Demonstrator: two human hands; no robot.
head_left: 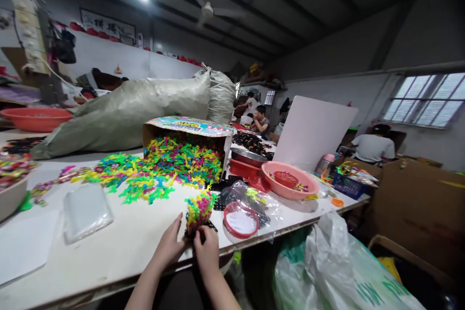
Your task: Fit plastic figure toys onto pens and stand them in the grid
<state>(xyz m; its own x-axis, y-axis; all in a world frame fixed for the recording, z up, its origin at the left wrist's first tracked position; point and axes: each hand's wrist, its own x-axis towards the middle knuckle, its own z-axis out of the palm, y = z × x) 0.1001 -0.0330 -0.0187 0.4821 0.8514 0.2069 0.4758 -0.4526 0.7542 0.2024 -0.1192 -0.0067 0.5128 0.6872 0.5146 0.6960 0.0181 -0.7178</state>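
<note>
A dense upright bunch of small plastic figures [199,209] in yellow, green, pink and blue stands near the table's front edge, on a dark base partly hidden by my hands. My left hand [171,241] is at its left side, fingers stretched out and thumb apart, close to the base. My right hand [208,248] is in front of the bunch, thumb and fingers pinched together at the base; what lies between them is hidden. Behind, a tipped cardboard box [189,126] spills a heap of similar figures [145,189] onto the white table [138,232].
Right of my hands are a round red-rimmed dish [241,220], a clear plastic bag [267,206] and a pink basin [290,181]. A stack of clear bags [87,210] lies left. A large sack [138,111] rests behind. White-green bags [327,261] bulge below the table's right edge.
</note>
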